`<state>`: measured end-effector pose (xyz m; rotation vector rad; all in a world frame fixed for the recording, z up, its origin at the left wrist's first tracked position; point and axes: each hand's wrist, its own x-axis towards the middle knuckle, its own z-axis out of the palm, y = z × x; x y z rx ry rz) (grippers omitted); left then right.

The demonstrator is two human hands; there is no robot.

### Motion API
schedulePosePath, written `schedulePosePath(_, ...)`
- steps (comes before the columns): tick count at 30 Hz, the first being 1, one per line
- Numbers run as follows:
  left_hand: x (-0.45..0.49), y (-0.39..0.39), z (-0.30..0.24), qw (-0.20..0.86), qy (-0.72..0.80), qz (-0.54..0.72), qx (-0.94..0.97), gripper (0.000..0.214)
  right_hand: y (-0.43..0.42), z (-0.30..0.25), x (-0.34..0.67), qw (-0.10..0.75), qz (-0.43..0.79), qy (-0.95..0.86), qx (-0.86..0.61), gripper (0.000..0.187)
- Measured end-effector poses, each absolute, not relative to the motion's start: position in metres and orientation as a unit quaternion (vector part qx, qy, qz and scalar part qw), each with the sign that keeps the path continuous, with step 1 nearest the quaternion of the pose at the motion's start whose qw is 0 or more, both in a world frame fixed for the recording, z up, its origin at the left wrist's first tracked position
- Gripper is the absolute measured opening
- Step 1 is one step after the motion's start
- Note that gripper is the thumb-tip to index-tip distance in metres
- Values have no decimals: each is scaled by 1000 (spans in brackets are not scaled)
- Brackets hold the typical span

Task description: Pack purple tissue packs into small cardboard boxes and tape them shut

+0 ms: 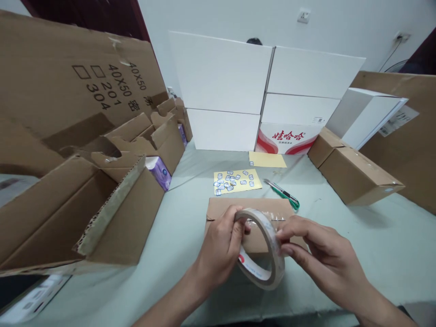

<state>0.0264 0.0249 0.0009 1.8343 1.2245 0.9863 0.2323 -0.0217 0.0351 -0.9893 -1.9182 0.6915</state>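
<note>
My left hand (221,245) is closed round the rim of a roll of clear tape (277,265), its fingers passing through the ring. At the roll's right side, the thumb and fingertips of my right hand (316,254) pinch the tape's edge; whether they hold a loose end cannot be made out. Behind the roll lies a small brown cardboard box (218,206) with shiny clear tape along its top seam, partly hidden by my hands. Just beyond the box are a green utility knife (284,194) with its blade out and a yellow sheet (243,187) bearing several small stickers.
Open cardboard boxes (136,227) stand at the left, with purple tissue packs (159,172) between them. White panels (225,77) rise at the back. A closed brown box (357,172) sits at the right. Another yellow sheet (269,160) lies before the panels on the pale green tablecloth (340,222).
</note>
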Motion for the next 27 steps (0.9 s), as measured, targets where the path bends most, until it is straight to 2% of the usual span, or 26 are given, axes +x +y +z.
schedulePosePath(9,27,22,0,306,488,385,721,33,-20,38,234,407,330,-759,-387,12)
schedulePosePath(12,27,22,0,313,481,381,725,32,-19,36,235,428,353,-741,-378,11)
schedulePosePath(17,27,23,0,314,476,389,723,27,-21,31,234,456,268,-749,-401,23)
schedulePosePath(20,27,22,0,313,478,389,723,27,-21,31,233,441,217,-774,-399,20)
schedulePosePath(27,29,22,-2,291,491,385,725,27,-22,30,233,419,264,-771,-401,14)
